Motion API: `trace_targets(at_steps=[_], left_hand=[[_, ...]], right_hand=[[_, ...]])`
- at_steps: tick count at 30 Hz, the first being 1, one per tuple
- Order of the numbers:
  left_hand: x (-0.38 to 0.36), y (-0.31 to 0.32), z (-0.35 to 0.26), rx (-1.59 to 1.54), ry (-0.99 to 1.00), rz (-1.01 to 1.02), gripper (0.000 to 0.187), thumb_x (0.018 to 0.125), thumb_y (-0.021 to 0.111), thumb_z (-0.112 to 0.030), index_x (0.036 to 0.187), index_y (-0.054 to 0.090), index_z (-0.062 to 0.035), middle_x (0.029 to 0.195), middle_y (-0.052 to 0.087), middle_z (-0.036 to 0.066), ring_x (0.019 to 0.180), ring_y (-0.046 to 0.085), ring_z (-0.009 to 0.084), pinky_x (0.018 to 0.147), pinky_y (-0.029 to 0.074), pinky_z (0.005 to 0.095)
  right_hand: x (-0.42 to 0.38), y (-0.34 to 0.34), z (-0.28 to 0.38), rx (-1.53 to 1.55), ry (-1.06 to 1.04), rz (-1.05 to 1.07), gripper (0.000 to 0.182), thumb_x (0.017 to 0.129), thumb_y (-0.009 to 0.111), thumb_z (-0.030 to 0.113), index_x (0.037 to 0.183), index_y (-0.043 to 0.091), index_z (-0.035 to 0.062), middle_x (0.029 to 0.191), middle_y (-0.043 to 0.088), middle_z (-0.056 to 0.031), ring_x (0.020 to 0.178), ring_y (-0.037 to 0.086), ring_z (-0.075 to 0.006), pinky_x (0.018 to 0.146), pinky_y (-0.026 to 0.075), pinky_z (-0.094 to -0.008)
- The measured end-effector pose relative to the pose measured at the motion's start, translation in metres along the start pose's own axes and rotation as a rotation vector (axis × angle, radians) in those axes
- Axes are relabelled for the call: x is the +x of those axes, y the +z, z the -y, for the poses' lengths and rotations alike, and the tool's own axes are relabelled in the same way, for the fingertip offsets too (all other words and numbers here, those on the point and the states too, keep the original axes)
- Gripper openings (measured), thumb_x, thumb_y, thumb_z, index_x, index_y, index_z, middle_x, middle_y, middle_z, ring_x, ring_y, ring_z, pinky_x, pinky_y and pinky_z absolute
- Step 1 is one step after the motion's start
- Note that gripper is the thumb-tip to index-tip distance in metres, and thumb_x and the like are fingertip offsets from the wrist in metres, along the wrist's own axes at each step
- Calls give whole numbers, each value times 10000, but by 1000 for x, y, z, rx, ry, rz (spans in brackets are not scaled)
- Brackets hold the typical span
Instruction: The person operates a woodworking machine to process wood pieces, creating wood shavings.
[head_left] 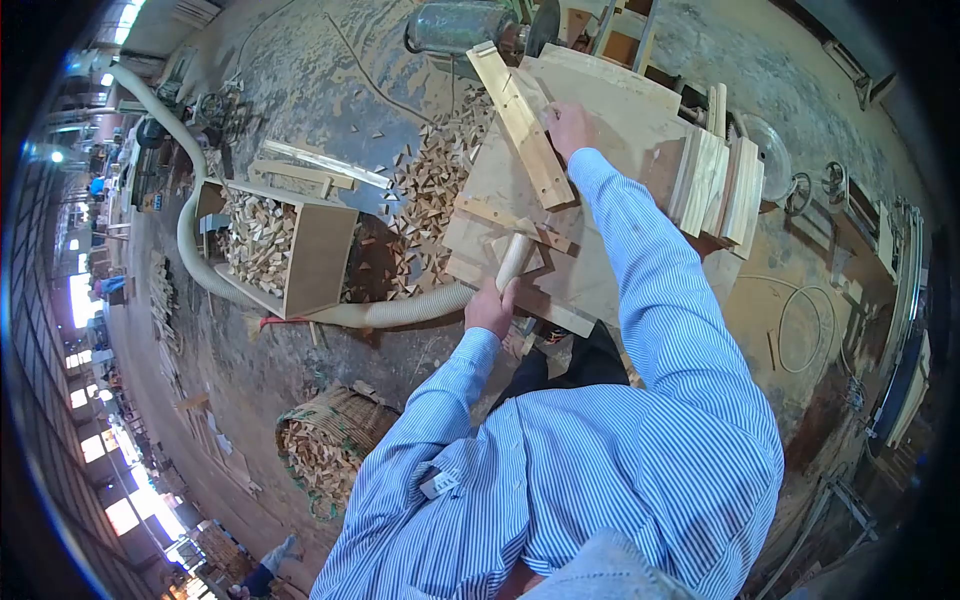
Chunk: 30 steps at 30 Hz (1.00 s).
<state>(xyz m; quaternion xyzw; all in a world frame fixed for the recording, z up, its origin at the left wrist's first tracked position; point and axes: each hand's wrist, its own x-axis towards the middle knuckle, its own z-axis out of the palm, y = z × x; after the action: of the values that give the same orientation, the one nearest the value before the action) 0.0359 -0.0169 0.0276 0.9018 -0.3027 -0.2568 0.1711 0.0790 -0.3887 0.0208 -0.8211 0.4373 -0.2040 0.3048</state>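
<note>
- A person in a striped shirt (600, 470) leans over a workbench (640, 120) in a woodshop, seen from above the shoulders.
- Nearest the body, the left hand (490, 308) is closed around the near end of a short round peg (514, 262) at the bench's near edge; the peg's long axis runs away from the palm, up and slightly right, onto the bench.
- The peg's far end lies just beside a thin batten (515, 222) that crosses the bench top.
- Farther out, the right arm stretches well past the left; the right hand (568, 128) rests flat, fingers spread, beside a long plank (522, 125) that lies diagonally, its long axis running from the far left toward the near right of the bench. Whether the fingers grip the plank's edge cannot be told.
- So the left hand is the nearer to the peg, the right the nearer to the plank; the two pieces lie well apart.
- A stack of boards (718, 185) stands on edge at the bench's right side.
- Left of the bench, a heap of offcuts (440, 170) covers the floor; a box (280, 245) holds more, a hose (190, 230) curves past it, and a basket (330, 435) sits nearer.
</note>
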Motion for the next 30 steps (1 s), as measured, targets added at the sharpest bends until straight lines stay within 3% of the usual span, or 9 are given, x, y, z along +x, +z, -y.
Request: trace_targets(at_steps=[5, 8, 23, 25, 30], left_hand=[[-8, -5, 5, -12, -29, 42, 585, 1020, 502, -569, 1058, 571, 10, 869, 687, 294, 851, 673, 484, 755, 513, 570], [-7, -5, 7, -7, -29, 61, 579, 1021, 503, -575, 997, 542, 2, 833, 686, 274, 811, 680, 477, 720, 526, 567], [20, -4, -22, -3, 6, 14, 575, 1022, 498, -580, 976, 546, -9, 792, 686, 247, 783, 683, 468, 704, 528, 560], [28, -4, -30, -42, -51, 73, 623, 1030, 457, -594, 1040, 576, 17, 869, 680, 304, 858, 660, 510, 756, 506, 568], [51, 3, -39, -29, -15, 39, 596, 1031, 482, -565, 1034, 576, 23, 862, 681, 307, 857, 661, 505, 754, 505, 571]], right_hand=[[31, 29, 1, -16, -23, -14, 302, 950, 644, 300, 1141, 761, 97, 1049, 734, -206, 972, 690, -404, 886, 531, -488], [47, 38, 2, -2, -7, 0, 251, 927, 630, 260, 1070, 786, 124, 1052, 727, -197, 1040, 660, -381, 944, 513, -490], [83, 23, -6, 76, -36, 0, 236, 930, 642, 254, 1038, 791, 105, 1047, 729, -203, 1008, 669, -399, 925, 517, -492], [91, 19, -9, 98, -61, -12, 232, 930, 632, 245, 1010, 793, 98, 1017, 733, -203, 965, 679, -410, 898, 528, -498], [119, 23, -20, 97, -62, -56, 236, 930, 626, 262, 993, 797, 112, 999, 738, -194, 954, 685, -409, 887, 531, -505]])
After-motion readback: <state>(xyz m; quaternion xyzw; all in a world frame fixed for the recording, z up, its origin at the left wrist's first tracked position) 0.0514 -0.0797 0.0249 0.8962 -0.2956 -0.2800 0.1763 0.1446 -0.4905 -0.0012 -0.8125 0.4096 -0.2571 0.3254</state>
